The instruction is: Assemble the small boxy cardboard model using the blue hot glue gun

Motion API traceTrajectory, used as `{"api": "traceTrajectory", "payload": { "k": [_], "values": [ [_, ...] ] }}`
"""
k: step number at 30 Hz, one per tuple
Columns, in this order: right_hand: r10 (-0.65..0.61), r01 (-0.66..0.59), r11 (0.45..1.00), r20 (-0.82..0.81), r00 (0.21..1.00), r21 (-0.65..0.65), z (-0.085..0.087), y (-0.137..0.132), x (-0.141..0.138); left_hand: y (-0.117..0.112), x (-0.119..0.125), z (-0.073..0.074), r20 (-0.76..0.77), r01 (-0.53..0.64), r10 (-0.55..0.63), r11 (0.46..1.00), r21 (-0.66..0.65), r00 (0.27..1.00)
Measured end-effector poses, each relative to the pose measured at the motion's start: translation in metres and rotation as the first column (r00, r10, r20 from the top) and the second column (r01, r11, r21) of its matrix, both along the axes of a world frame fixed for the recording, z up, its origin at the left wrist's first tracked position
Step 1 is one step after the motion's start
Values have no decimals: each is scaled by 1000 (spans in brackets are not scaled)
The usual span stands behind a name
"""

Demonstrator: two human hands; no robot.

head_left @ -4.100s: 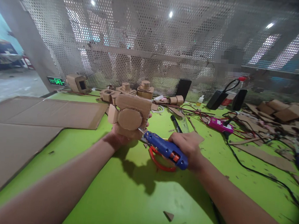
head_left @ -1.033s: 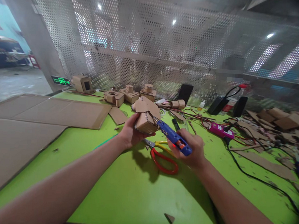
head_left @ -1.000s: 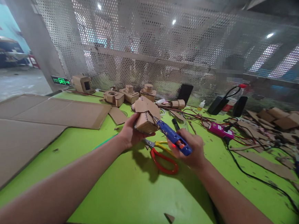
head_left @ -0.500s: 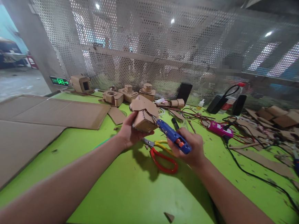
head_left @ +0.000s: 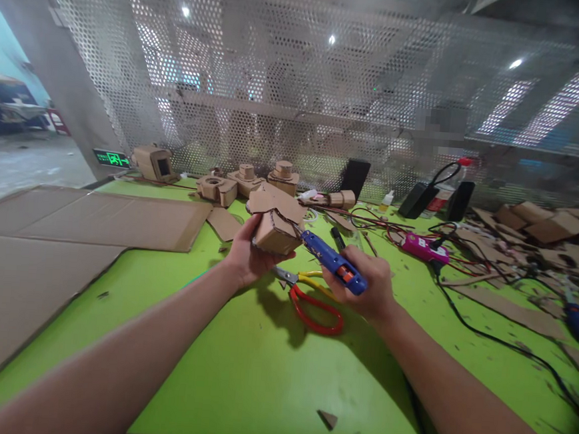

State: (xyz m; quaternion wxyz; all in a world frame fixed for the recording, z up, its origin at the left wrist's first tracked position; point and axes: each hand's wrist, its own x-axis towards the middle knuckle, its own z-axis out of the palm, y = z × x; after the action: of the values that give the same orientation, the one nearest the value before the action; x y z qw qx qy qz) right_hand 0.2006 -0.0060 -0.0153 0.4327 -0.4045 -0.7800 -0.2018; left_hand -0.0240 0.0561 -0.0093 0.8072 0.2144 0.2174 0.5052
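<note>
The left hand cups a small brown cardboard model above the green surface, fingers curled around its boxy body; a flat, lobed cardboard piece sits on top. The right hand grips a blue glue gun, its nozzle touching the model's right edge. Red-handled scissors lie just below.

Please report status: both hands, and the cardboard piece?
Left hand grips cardboard model, off table. Right hand holds blue glue gun, nozzle at model. Red scissors lie underneath.
</note>
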Motion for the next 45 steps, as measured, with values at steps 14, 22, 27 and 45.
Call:
{"api": "traceTrajectory", "payload": {
  "k": [14, 22, 27, 45],
  "values": [
    [-24, 23, 1000, -17, 1000, -11, 1, 1, 0, 1, -3, -3, -46, -53, 54, 998, 25, 997],
    [-64, 63, 997, -18, 998, -45, -2, 3, 2, 2, -4, -3, -47, -62, 62, 998, 10, 997],
    [-95, 87, 993, -108, 990, -77, -2, 4, 1, 1, -6, 2, -33, -111, 109, 991, -67, 993],
    [-543, -449, 638, -779, 315, -626, 26, -35, 138, 6, -4, 5, -73, -104, 101, 994, -41, 992]
  ]
}}
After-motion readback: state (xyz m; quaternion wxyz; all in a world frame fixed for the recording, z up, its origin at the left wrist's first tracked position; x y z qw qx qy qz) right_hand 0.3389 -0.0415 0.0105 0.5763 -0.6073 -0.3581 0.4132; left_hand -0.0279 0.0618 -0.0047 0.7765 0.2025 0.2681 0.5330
